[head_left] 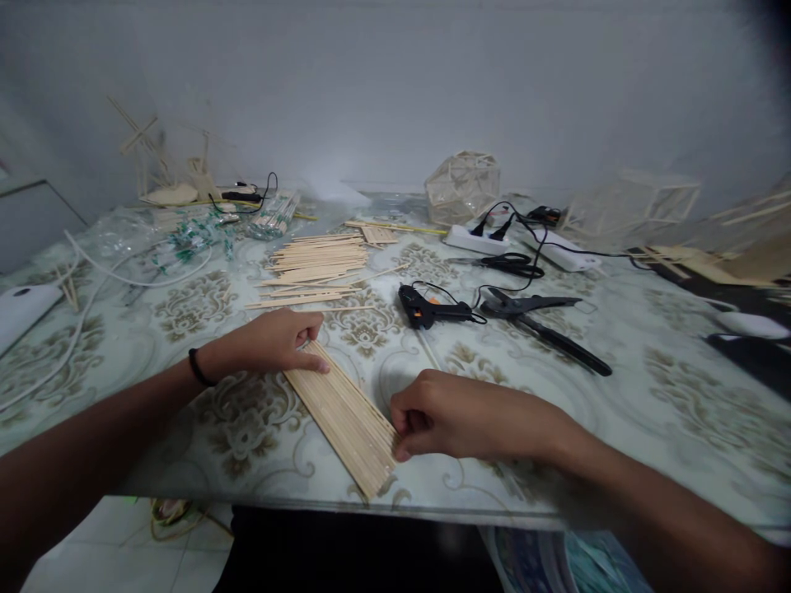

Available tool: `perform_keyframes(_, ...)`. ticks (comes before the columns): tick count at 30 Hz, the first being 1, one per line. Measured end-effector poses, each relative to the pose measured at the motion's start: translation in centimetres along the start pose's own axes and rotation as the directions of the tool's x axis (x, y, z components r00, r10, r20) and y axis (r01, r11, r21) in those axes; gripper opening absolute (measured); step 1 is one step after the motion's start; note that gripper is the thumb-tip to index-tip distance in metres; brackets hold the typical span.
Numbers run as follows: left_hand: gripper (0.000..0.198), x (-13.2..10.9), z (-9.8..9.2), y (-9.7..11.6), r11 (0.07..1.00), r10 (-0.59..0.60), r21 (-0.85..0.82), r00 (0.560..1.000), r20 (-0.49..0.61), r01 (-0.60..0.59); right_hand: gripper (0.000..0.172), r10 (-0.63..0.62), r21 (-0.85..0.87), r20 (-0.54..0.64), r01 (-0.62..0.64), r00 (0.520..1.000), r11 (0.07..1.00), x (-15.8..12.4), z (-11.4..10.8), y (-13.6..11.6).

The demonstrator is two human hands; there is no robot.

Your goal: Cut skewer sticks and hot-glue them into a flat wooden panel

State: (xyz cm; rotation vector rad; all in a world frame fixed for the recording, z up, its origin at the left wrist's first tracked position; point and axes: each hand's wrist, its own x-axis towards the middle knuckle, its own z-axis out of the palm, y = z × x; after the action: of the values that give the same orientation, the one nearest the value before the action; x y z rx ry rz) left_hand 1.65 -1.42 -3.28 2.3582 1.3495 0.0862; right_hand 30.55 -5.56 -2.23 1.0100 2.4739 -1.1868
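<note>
A flat panel of thin wooden sticks (339,420), laid side by side, rests at a slant near the table's front edge. At its far end my left hand (278,342) grips it, with the thumb on top and the fingers curled over the edge. My right hand (438,416) is closed in a pinch at the panel's near right edge, fingertips on the outermost sticks. Beyond the panel lies a pile of loose sticks (318,259). A black glue gun (436,309) lies on its side past my right hand, beside black-handled cutters (544,325).
Black scissors (516,263) lie before a white power strip (475,240) with plugs and cords. Stick-built models, including a rounded one (463,185), stand along the wall. Plastic wrappers (191,239) and a white cable (136,282) spread over the left side.
</note>
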Motion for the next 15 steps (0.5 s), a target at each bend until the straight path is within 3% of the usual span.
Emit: perform_keyframes(15,0.049,-0.09,0.03,-0.03,1.0,0.001,-0.008,1.0,0.013,-0.001,0.02,-0.016,0.0,-0.004,0.016,1.0,1.0,0.0,0.04,0.11)
